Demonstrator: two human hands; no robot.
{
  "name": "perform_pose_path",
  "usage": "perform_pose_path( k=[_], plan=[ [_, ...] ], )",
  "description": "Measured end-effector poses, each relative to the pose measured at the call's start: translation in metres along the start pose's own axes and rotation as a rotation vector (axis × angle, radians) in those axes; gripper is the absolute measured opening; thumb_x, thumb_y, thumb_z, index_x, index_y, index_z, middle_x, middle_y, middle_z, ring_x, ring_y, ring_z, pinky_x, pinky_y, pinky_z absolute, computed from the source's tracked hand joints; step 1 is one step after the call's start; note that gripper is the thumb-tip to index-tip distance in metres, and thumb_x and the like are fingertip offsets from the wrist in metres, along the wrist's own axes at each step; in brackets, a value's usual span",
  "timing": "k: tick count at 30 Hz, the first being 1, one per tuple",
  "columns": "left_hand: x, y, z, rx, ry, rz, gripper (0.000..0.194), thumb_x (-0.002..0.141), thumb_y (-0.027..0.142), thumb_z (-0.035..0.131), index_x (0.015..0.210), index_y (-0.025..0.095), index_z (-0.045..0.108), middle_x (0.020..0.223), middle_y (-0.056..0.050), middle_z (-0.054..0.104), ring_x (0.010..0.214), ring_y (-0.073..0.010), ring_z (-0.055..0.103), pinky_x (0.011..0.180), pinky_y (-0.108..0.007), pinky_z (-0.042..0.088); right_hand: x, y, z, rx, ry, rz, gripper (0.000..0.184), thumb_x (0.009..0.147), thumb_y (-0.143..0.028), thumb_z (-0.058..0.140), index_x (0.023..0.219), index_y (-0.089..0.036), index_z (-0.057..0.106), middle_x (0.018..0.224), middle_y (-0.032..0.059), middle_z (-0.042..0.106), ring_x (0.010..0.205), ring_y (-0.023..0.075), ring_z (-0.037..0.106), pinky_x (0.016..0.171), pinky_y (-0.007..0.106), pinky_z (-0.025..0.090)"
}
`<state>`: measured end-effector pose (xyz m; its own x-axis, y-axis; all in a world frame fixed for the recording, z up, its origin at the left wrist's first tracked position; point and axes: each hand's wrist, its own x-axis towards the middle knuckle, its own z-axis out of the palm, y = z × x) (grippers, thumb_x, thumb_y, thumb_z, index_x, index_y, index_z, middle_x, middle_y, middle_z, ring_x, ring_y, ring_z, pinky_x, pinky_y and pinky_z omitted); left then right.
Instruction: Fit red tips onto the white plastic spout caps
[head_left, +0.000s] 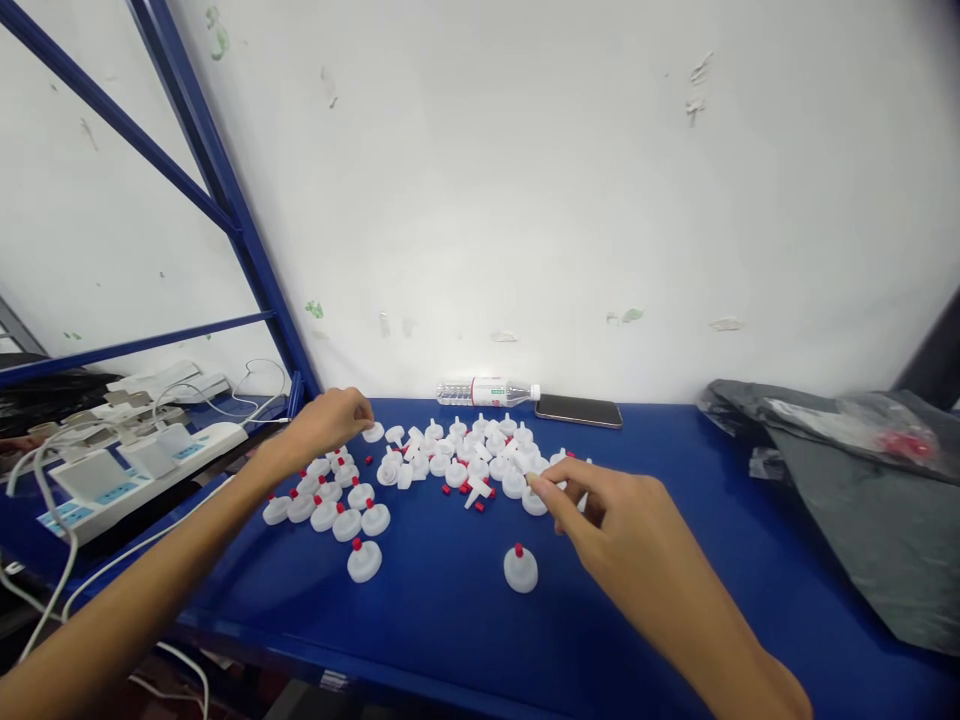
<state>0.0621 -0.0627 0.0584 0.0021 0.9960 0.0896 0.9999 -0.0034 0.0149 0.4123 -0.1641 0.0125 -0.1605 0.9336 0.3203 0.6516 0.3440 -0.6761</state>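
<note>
At the left of the pile, my left hand [337,418] is closed, its fingertips at the top of a white nozzle cap [373,433]. My right hand [611,515] pinches with thumb and forefinger at another white nozzle cap [534,502] on the pile's right side; the fingers partly cover it. Between the hands lies a heap of white nozzle caps [455,474] without red tips. Several small red tips [479,507] are scattered at its front. Under my left forearm stand several caps with red tips [346,524]. One red-tipped cap [520,570] stands alone in front of my right hand.
A clear plastic bottle [487,392] lies by the wall, with a phone [579,410] beside it. Grey plastic bags [847,480] cover the right side of the blue table [442,610]. Power strips [135,480] with white cables and a blue metal frame [251,240] are at left.
</note>
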Motion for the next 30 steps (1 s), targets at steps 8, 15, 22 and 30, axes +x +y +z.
perform_pose_path(
  k=[8, 15, 22, 30],
  plan=[
    [-0.080, 0.113, -0.058, -0.704, -0.155, 0.417, 0.033, 0.082, 0.051, 0.071, 0.098, 0.025, 0.083, 0.085, -0.003, 0.080, 0.074, -0.0199, 0.068, 0.062, -0.027, 0.052, -0.007, -0.022, 0.008, 0.337, -0.132, -0.029, 0.057, 0.093, -0.057, 0.059, 0.144, -0.032, 0.050, 0.093, -0.0013, 0.077, 0.054, 0.0141, 0.067, 0.056, 0.027, 0.047],
    [-0.067, 0.111, -0.060, -0.548, -0.108, 0.461, 0.034, 0.087, 0.048, 0.066, 0.108, 0.026, 0.080, 0.101, -0.003, 0.080, 0.084, -0.0200, 0.070, 0.068, -0.025, 0.052, -0.008, -0.020, -0.003, 0.261, 0.047, -0.028, 0.038, 0.094, -0.052, 0.057, 0.119, -0.028, 0.070, 0.050, -0.0079, 0.060, 0.044, 0.0145, 0.060, 0.049, 0.025, 0.042],
    [0.010, 0.008, -0.013, 0.069, -0.247, 0.075, 0.018, 0.067, 0.027, 0.073, 0.080, 0.015, 0.077, 0.086, -0.011, 0.078, 0.078, -0.0253, 0.071, 0.064, -0.028, 0.049, -0.005, -0.012, -0.008, 0.202, 0.096, -0.028, 0.038, 0.092, -0.053, 0.059, 0.116, -0.028, 0.073, 0.055, -0.0060, 0.065, 0.048, 0.0155, 0.062, 0.050, 0.026, 0.043],
    [0.042, -0.022, 0.023, -0.014, -0.421, 0.083, 0.011, 0.059, 0.024, 0.069, 0.066, 0.017, 0.075, 0.075, -0.008, 0.078, 0.072, -0.0234, 0.068, 0.057, -0.026, 0.046, -0.006, -0.018, -0.006, 0.169, 0.075, -0.033, 0.036, 0.091, -0.051, 0.061, 0.116, -0.029, 0.075, 0.054, -0.0055, 0.066, 0.045, 0.0152, 0.059, 0.049, 0.027, 0.043]
  ],
)
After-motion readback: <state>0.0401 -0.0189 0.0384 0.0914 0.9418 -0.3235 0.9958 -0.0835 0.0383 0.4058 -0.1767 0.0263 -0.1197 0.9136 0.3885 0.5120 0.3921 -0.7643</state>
